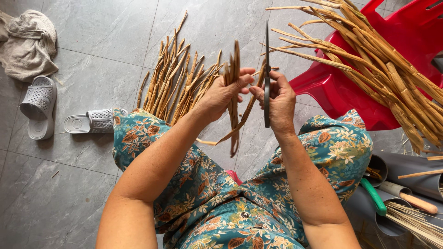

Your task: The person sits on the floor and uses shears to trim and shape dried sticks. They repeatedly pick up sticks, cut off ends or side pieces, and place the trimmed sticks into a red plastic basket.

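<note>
left hand: clenched round a few dry tan reed strips, held upright over the lap, so that's where the work piece sits

right hand: gripping a thin dark blade, edge-on to the camera, right beside the strips

step: looks like splitting or trimming a strip

next move: needs the blade kept lined up with the grain, I'd guess

floor, far left: cut pile of tan reed pieces on grey tiles, grey perforated slippers

right: red plastic chair loaded with long dry reed stalks

Grey slippers, crumpled cloth, red plastic chair.
</note>
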`<state>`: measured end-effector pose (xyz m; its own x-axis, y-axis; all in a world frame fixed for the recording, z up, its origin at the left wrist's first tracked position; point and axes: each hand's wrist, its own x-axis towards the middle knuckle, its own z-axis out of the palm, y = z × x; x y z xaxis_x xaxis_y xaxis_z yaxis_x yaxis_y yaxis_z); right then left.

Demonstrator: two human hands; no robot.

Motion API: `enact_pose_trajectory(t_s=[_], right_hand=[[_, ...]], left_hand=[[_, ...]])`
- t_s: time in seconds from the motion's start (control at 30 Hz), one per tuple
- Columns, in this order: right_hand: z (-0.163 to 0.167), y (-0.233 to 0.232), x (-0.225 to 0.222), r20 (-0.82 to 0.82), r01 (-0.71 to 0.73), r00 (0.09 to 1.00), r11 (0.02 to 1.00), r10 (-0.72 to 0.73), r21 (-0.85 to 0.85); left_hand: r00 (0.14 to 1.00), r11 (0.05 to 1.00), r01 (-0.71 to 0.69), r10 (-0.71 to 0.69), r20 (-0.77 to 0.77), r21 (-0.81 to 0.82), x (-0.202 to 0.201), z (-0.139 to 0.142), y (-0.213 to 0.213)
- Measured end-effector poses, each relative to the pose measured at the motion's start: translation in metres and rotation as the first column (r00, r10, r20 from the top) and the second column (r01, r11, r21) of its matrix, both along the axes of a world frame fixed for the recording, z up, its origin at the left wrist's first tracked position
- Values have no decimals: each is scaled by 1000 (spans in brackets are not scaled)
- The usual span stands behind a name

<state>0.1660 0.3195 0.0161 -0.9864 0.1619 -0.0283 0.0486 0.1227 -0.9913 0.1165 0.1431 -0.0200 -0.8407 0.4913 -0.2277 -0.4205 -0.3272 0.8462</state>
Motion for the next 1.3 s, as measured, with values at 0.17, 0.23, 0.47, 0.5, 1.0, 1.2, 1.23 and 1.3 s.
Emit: enact_pose_trajectory(t_s=[0.17,0.23,0.47,0.5,1.0,1.2,1.23,1.3], right_hand=[[-2,1,1,-10,11,1000,1000,-11,-2],[-1,1,1,-37,-17,999,999,15,-51],[8,9,-1,-69,-139,990,964,126,-228],[9,9,-1,-111,-134,988,964,111,-230],[14,12,-1,-85,-108,992,955,88,-275],[12,18,-4,-40,-70,997,958,62,-278],[11,18,-4,-37,-70,997,965,63,-252],[9,10,0,-167,-46,986,978,12,-203]], left_hand=[[987,985,159,-158,19,-65,11,6,7],[977,979,201,-199,72,-16,12,11,7],[963,963,258,-249,106,-76,12,26,0],[960,960,263,-251,123,-99,12,25,1],[907,880,421,-405,115,-220,21,4,9],[940,933,342,-339,45,-108,18,9,5],[939,931,343,-342,24,-123,17,9,6],[942,932,335,-335,24,-142,17,8,8]])
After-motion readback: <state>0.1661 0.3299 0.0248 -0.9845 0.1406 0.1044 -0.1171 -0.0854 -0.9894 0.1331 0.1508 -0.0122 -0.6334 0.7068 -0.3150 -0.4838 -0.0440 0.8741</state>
